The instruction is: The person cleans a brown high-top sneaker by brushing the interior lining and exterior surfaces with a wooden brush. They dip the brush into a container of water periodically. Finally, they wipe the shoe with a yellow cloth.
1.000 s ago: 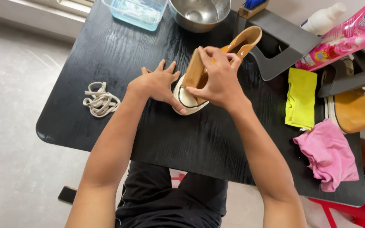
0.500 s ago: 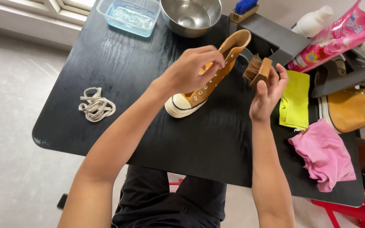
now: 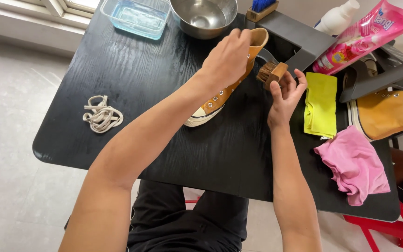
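Leftmost, a loose coil of cream shoelaces lies on the black table near its rounded left edge, with bare tabletop between it and the shoe. At the far edge stand a clear blue-tinted tub and a steel bowl. Across this open stretch the left hand reaches forward, arm long and nearly straight, fingers curled shut over the ankle collar of a tan high-top shoe, which lies on its side, pale toe cap toward the near edge. Just beside it the right hand is raised palm-up, fingers closed round a wooden brush close by the shoe's upper. Further right lie a yellow cloth and a pink cloth, the pink one near the table's right corner; a second tan shoe sits on a dark rack beyond the right edge
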